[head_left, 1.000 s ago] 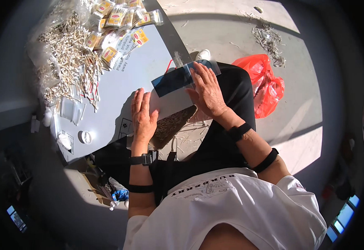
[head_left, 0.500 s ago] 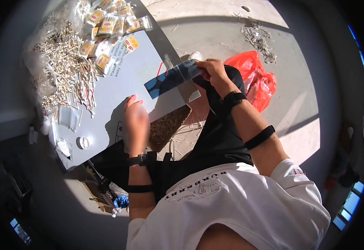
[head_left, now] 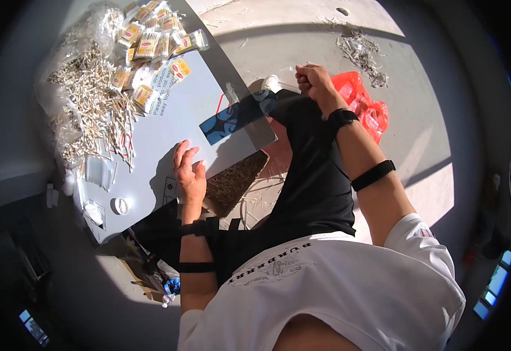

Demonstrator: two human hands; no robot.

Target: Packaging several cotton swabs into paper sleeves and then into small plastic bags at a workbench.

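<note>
My right hand (head_left: 318, 86) is closed beyond the table's right edge, above my knee. A pale, see-through film (head_left: 287, 75) shows beside its fingers; what they hold is too faint to make out. Just left of them is a white round object (head_left: 272, 83), partly hidden. A dark blue patterned strip (head_left: 223, 124) lies across the table edge, its far end over my dark trousers. My left hand (head_left: 191, 174) hovers at the table's near edge with fingers apart and nothing in them.
Loose cotton swabs (head_left: 86, 82) are heaped on the grey table (head_left: 150, 146) with a clear bag. Filled swab packets (head_left: 147, 44) lie behind. Nearer are a clear box (head_left: 97, 171) and white ring (head_left: 120, 205). A red plastic bag (head_left: 358, 99) stands on the floor.
My right hand has moved right and slightly up, away from the end of the blue strip, which now lies lower. The left hand's fingers have spread.
</note>
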